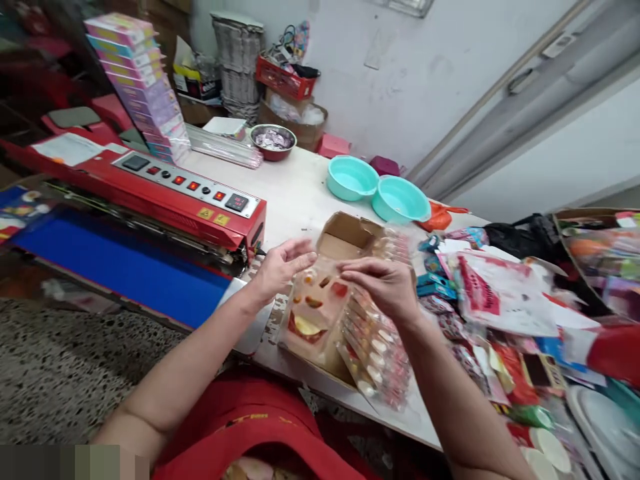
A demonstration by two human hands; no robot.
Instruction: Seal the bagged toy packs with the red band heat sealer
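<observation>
A clear plastic pack [314, 303] with small food-like pieces in red, yellow and brown lies tilted over an open cardboard box [345, 245]. My left hand [286, 265] is at the pack's upper left, fingers stretched and thumb apart, with nothing visible in it. At the upper right corner of the pack, my right hand [387, 285] has its thumb and fingers pinched together, seemingly on the clear plastic edge. Several similar clear packs [373, 343] stand in a row under and beside my right hand, their contents blurred.
A red sealing machine [200, 200] with a blue conveyor belt [125, 260] stands on the left. Stacked colourful boxes [145, 87] rise behind it. Two turquoise basins [353, 177] sit at the back. Piled bags and packaging [505, 287] cover the right side.
</observation>
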